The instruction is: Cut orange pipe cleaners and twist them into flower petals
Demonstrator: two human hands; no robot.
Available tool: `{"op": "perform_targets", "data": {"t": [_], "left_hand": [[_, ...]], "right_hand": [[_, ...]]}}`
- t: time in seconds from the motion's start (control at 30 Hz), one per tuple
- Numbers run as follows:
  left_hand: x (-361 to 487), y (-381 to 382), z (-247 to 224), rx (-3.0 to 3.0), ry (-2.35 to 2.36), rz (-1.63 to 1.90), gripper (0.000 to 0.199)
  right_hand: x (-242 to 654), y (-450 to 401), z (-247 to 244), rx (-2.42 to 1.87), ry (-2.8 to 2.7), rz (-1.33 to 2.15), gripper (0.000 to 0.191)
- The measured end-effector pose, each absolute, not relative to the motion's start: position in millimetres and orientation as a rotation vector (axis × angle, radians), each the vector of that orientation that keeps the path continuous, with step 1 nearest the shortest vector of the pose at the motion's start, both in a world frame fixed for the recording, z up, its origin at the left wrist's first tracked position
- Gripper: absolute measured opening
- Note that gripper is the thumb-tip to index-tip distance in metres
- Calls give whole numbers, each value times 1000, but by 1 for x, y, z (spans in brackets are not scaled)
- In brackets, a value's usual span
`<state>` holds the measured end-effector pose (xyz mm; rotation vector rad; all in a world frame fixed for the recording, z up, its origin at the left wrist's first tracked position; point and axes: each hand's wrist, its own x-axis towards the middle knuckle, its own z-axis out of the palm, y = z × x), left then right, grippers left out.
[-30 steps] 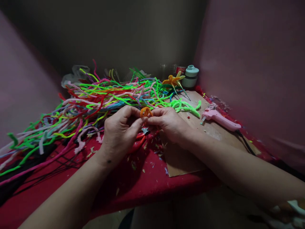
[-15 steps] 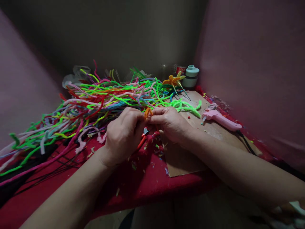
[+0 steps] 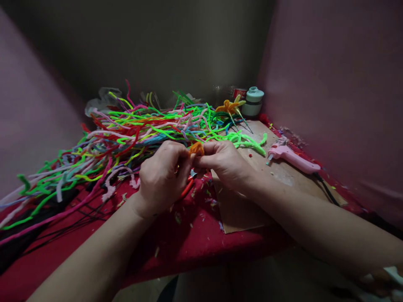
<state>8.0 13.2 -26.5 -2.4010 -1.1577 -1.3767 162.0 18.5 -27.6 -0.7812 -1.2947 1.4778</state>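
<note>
Between my two hands is an orange pipe cleaner [image 3: 197, 148], bent into a small looped shape. The fingertips of my left hand [image 3: 165, 176] pinch it from the left. From the right, the thumb and forefinger of my right hand [image 3: 225, 163] close on it too. Just below the fingers lie red-handled pliers or cutters [image 3: 188, 188], partly hidden by my left hand. Behind my hands spreads a big heap of coloured pipe cleaners [image 3: 151, 126], mostly green, pink, red and yellow.
A pink glue gun [image 3: 294, 158] with a black cord lies on a brown board [image 3: 242, 214] at right. Orange and yellow pipe-cleaner flowers [image 3: 229, 107] on stems lean near a pale green bottle [image 3: 253, 101]. Fluffy scraps litter the red tablecloth [image 3: 189, 243].
The orange loop between my fingertips now looks fuller and more folded, and the loose end that hung below it no longer shows. My hands stay in nearly the same place.
</note>
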Motion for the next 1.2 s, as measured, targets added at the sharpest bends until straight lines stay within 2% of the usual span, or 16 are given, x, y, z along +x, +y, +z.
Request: {"op": "perform_targets", "data": {"t": [0.17,0.3,0.53,0.93,1.2], "left_hand": [[13,10,-18,-2571,-1644,-1858,14],[10,16,-8,-2775,-1736,-2047,14],[8,23,-8,-3165,-1846,-1941,23],[16,18,-9,-2951,-1894,-1880,24],[11,19,-14,-2823,-1869,-1703,31]], "right_hand": [[160,15,-26,-815,-1326,1396,4],[162,20,-28,-737,-1273,1472,3],[165,27,-23,-695,-1035,1738,10],[162,28,-28,-719,-859,1771,3],[163,27,-25,-856,-758,1919,9]]}}
